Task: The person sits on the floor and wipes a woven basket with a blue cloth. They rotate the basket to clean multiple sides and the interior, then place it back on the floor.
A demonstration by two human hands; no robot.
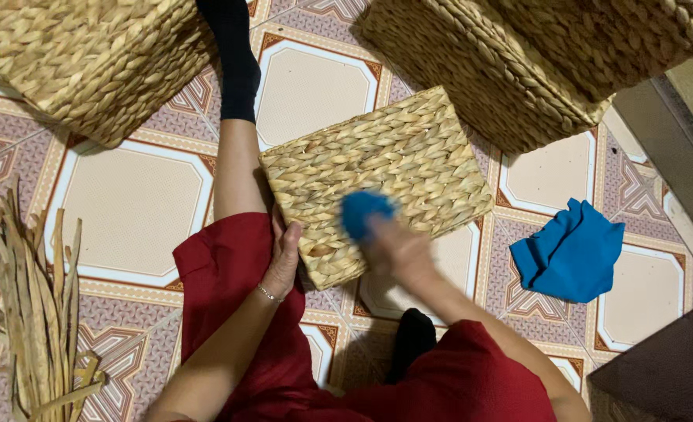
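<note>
Even indoor light, soft shadows; right hand [397,248] motion-blurred (rest sharp).
</note>
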